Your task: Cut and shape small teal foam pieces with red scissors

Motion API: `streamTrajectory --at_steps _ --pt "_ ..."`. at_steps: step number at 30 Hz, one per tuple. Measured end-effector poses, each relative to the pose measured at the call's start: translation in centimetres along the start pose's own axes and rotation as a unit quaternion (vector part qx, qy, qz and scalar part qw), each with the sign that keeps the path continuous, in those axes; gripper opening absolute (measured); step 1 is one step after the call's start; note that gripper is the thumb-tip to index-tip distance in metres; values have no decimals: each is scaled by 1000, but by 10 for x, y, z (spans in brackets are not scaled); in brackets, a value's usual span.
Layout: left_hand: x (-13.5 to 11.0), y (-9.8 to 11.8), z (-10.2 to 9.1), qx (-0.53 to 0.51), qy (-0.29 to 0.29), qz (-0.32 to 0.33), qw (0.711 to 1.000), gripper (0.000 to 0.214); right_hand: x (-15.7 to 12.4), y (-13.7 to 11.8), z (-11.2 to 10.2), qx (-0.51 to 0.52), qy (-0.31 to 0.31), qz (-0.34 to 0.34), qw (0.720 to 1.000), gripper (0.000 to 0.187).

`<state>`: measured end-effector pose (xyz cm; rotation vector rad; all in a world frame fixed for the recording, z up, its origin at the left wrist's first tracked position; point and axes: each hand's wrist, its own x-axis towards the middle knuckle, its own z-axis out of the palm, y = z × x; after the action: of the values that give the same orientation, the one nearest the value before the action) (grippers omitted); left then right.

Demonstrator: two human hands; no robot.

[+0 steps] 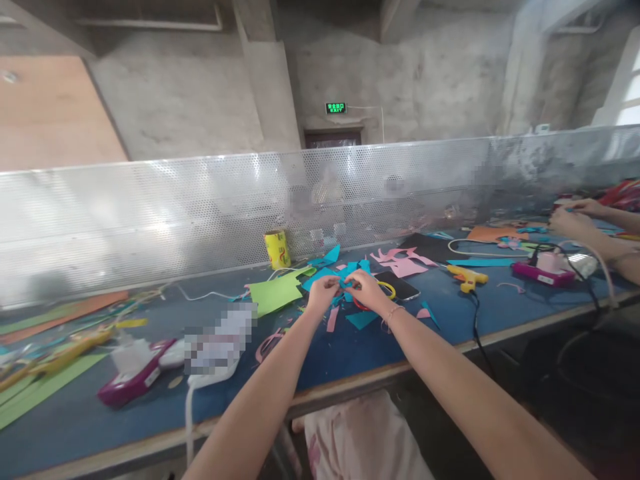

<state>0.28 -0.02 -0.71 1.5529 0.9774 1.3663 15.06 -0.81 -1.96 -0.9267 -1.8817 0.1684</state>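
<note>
My left hand point(324, 293) and my right hand point(364, 289) meet over the middle of the blue table, fingers pinched together on a small piece of blue paper point(345, 283). Its exact shape is too small to make out. More blue paper scraps point(360, 268) lie just behind my fingers. Scissors with a yellow and red handle point(388, 289) rest partly hidden behind my right hand, by a dark phone point(404, 287). Left of my left hand lies a green paper sheet point(275, 291). Pink paper cutouts point(405, 263) spread out beyond my right hand.
A yellow glue gun point(467, 277) lies to the right, its black cord hanging over the table edge. Purple power strips point(135, 377) sit on both sides. A yellow roll point(277, 249) stands against the perforated metal screen point(210, 207). At far right, another person's hands point(575, 220) work.
</note>
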Motion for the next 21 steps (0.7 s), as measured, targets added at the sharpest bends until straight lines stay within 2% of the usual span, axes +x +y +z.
streamTrajectory --at_steps 11,21 --pt "0 3 0 43 -5 41 998 8 -1 -1 1 -5 0 12 1000 17" --pt "0 2 3 -13 -25 23 999 9 -1 -2 1 -3 10 9 1000 15"
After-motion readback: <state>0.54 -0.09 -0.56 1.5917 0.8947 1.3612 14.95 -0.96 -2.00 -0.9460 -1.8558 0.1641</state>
